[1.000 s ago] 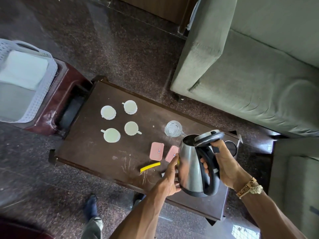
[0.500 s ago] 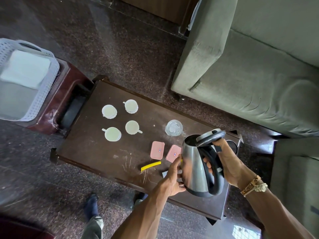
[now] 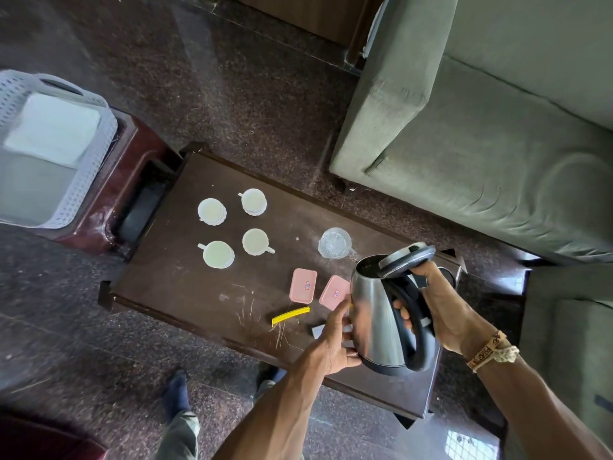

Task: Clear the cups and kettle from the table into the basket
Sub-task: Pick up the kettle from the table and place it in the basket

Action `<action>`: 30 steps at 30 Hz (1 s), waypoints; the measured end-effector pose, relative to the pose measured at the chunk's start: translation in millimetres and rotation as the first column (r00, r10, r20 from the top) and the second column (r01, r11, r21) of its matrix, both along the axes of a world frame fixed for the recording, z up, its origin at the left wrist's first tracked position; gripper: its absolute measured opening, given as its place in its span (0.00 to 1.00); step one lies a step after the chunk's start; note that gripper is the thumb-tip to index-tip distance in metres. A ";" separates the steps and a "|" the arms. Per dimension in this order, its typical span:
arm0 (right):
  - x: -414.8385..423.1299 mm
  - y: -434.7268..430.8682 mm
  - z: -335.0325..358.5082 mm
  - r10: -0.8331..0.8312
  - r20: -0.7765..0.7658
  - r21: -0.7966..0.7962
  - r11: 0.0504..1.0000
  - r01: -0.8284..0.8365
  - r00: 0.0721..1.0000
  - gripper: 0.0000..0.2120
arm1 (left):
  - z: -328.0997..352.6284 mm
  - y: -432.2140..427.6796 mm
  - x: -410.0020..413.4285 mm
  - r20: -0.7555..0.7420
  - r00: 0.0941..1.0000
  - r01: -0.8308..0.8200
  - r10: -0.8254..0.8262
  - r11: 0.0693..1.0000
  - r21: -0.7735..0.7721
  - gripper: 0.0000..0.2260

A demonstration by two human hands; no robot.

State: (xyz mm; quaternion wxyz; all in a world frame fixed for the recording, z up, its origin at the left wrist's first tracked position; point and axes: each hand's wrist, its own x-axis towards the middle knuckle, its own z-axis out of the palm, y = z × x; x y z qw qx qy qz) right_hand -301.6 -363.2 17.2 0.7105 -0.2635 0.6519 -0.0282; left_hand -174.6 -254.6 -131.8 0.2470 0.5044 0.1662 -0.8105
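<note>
A steel kettle (image 3: 374, 313) with a black handle and its lid tipped open hangs above the right end of the dark wooden table (image 3: 185, 287). My right hand (image 3: 441, 303) grips the handle. My left hand (image 3: 331, 346) presses against the kettle's lower left side. Several white cups (image 3: 217, 254) stand in a group on the table's left half. A clear glass cup (image 3: 334, 243) stands just beyond the kettle. The white lattice basket (image 3: 83, 180) sits on a red-brown stool at the far left, with a white cloth inside.
Two pink lidded boxes (image 3: 302, 284) and a yellow strip (image 3: 290, 315) lie on the table near the kettle. A grey-green sofa (image 3: 481, 144) fills the right and far side. My feet (image 3: 175, 390) stand on the dark speckled floor by the table's near edge.
The kettle has drifted slightly right and down in both hands. The view has shifted a little; cups and boxes have not moved on the table.
</note>
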 end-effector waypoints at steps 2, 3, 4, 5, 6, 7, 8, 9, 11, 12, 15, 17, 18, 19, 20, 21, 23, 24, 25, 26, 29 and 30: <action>0.7 -0.4 2.5 0.002 0.002 -0.009 1.000 -0.002 1.000 0.33 | 0.9 0.2 0.2 -0.003 1.000 -0.006 0.006 1.000 -0.007 0.39; 1.4 -0.8 3.8 0.003 0.002 -0.008 1.000 -0.003 1.000 0.33 | 1.2 0.4 0.4 -0.003 1.000 -0.006 0.006 1.000 -0.010 0.40; 2.2 -1.1 5.3 0.004 0.002 -0.005 1.000 -0.004 1.000 0.32 | 1.5 0.6 0.3 -0.003 1.000 -0.002 0.002 1.000 -0.014 0.40; 3.1 -1.5 6.9 0.004 0.000 -0.001 1.000 -0.004 1.000 0.32 | 1.9 1.1 -0.2 -0.004 1.000 0.001 -0.001 1.000 -0.018 0.41; 3.8 -2.0 8.5 0.005 -0.002 0.002 1.000 -0.005 1.000 0.31 | 2.4 1.4 -0.7 -0.007 1.000 0.002 -0.002 1.000 -0.023 0.41; 4.1 -2.3 10.0 0.008 -0.005 0.002 1.000 -0.008 1.000 0.31 | 3.1 1.7 -1.3 -0.009 1.000 -0.001 0.001 1.000 -0.026 0.42; 3.9 -2.5 11.4 0.012 -0.008 0.000 1.000 -0.012 1.000 0.31 | 3.8 2.0 -1.8 -0.011 1.000 -0.005 0.005 1.000 -0.027 0.42; 3.3 -2.7 12.4 0.018 -0.010 -0.005 1.000 -0.018 1.000 0.32 | 4.4 2.1 -2.1 -0.013 1.000 -0.007 0.007 1.000 -0.029 0.42; 1.5 -2.8 14.3 0.035 -0.015 -0.008 0.999 -0.035 0.999 0.32 | 5.2 2.3 -2.6 -0.018 1.000 -0.012 0.012 0.999 -0.032 0.42; 0.8 -2.8 14.9 0.042 -0.018 -0.005 0.999 -0.042 0.999 0.33 | 5.9 2.4 -2.8 -0.022 1.000 -0.015 0.014 0.999 -0.033 0.41; 0.1 -3.5 15.8 0.043 -0.019 -0.003 0.999 -0.043 0.999 0.33 | 7.4 1.9 -3.1 -0.024 0.999 -0.023 0.022 0.999 -0.033 0.38; 1.1 -4.2 15.8 0.039 -0.007 -0.008 0.999 -0.039 0.999 0.33 | 8.0 1.3 -3.2 -0.021 0.999 -0.026 0.026 0.999 -0.033 0.42; 1.3 -4.5 15.8 0.039 0.000 -0.012 0.999 -0.039 0.999 0.33 | 8.6 1.2 -3.2 -0.021 0.999 -0.027 0.026 0.999 -0.033 0.44; 1.5 -4.5 15.4 0.043 0.004 -0.013 0.999 -0.043 0.999 0.34 | 9.0 1.0 -3.3 -0.022 0.999 -0.026 0.025 0.999 -0.034 0.45; 1.5 -4.6 15.2 0.050 0.004 -0.012 0.999 -0.050 0.999 0.35 | 9.0 1.1 -3.4 -0.022 0.999 -0.024 0.023 0.999 -0.033 0.45; 1.1 -4.5 15.0 0.058 0.001 -0.012 0.998 -0.058 0.998 0.36 | 8.7 1.4 -3.7 -0.022 1.000 -0.023 0.022 0.999 -0.033 0.45; 0.5 -5.0 14.6 0.067 -0.003 -0.015 0.998 -0.067 0.998 0.37 | 8.7 1.6 -3.8 -0.026 0.999 -0.025 0.024 0.999 -0.033 0.45; 0.2 -5.4 14.8 0.068 -0.004 -0.014 0.998 -0.068 0.998 0.37 | 9.0 1.5 -3.8 -0.029 0.999 -0.028 0.027 0.999 -0.033 0.46; 0.4 -5.7 15.0 0.069 -0.004 -0.011 0.998 -0.069 0.998 0.37 | 9.5 1.2 -3.7 -0.032 0.999 -0.030 0.029 0.999 -0.034 0.46; 0.5 -6.1 15.4 0.069 -0.004 -0.010 0.998 -0.069 0.998 0.37 | 10.1 0.6 -3.5 -0.033 0.999 -0.030 0.029 0.999 -0.034 0.46; 1.3 -6.7 16.6 0.066 -0.005 -0.011 0.998 -0.066 0.998 0.35 | 12.2 -0.7 -2.6 -0.041 0.999 -0.026 0.025 0.999 -0.038 0.42; 1.6 -6.8 17.0 0.062 -0.004 -0.012 0.998 -0.062 0.998 0.35 | 12.7 -0.7 -2.2 -0.045 0.999 -0.030 0.029 0.999 -0.037 0.41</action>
